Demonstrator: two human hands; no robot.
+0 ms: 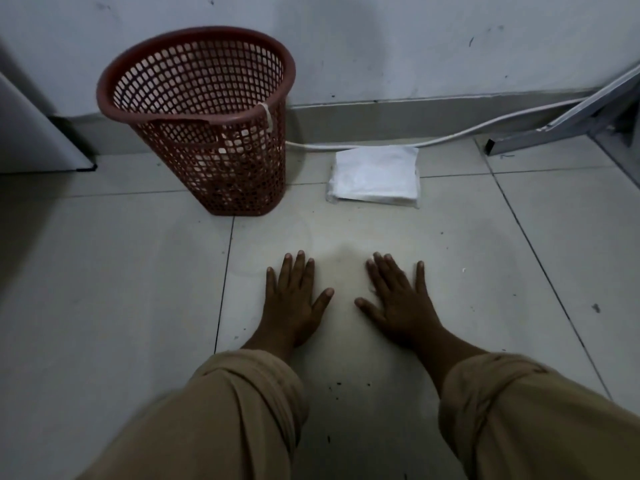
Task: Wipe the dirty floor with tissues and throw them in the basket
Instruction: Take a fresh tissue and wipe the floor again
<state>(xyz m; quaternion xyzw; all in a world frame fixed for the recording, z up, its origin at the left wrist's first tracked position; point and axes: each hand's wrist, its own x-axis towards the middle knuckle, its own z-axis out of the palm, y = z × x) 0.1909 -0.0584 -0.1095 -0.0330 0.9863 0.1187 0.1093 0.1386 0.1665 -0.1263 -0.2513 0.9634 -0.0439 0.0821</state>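
A red mesh basket [197,109] stands upright on the tiled floor against the wall at upper left. To its right lies a white pack of tissues [375,176] flat on the floor near the skirting. My left hand [294,299] and my right hand [398,299] rest palm down on the floor, fingers spread, side by side below the pack and apart from it. Neither holds anything. Small dark specks of dirt [334,388] are scattered on the tile between my forearms, and a faint ring-shaped mark [277,251] shows just beyond my left hand.
A white cable [450,135] runs along the skirting behind the tissue pack. A metal frame leg [540,140] juts in at upper right. A white appliance or cabinet [31,133] stands at far left. The wall [381,46] closes the far side.
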